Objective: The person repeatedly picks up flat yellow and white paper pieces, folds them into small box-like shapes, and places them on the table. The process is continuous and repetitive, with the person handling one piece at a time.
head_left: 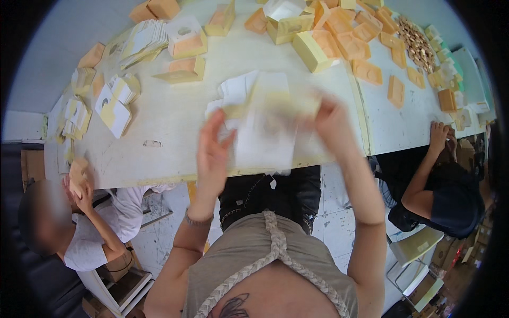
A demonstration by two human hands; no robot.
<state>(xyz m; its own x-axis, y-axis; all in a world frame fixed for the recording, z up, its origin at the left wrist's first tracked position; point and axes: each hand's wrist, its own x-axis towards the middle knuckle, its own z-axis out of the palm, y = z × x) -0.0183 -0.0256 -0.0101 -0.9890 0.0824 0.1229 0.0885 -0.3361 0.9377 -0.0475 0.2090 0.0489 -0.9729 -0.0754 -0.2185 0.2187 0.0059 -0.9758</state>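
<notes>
Left hand (213, 153) is raised over the near table edge, fingers spread and half open, fingertips pinching the left side of a pale sheet-like packaging piece (268, 132). Right hand (331, 124) closes on the piece's upper right corner, thumb and fingers curled around it. The piece is motion-blurred, held in the air between both hands just above the table (175, 122); it looks like white and pale yellow card or film, exact kind cannot be told.

Judgement on doing this well: keep both grips at the edges so the sheet stays flat, pull evenly from the 2 sides, and work low over the table so nothing drops off the edge.

Just beyond the hands, a small heap of white card inserts (233, 95) lies on the tabletop. The table is off-white, scuffed, with a yellowish rim. Farther left sit fanned stacks of white and yellow cards (119, 100). Mid-table stand open pale yellow boxes (185, 69). At the far right lie many flat orange trays (366, 69) and a patch of small golden pieces (416, 42).

A seated person (90, 228) in a white top at lower left holds a yellowish item. Another person (440, 196) in dark clothes at right rests a hand on the table edge. The floor below is pale and worn.
</notes>
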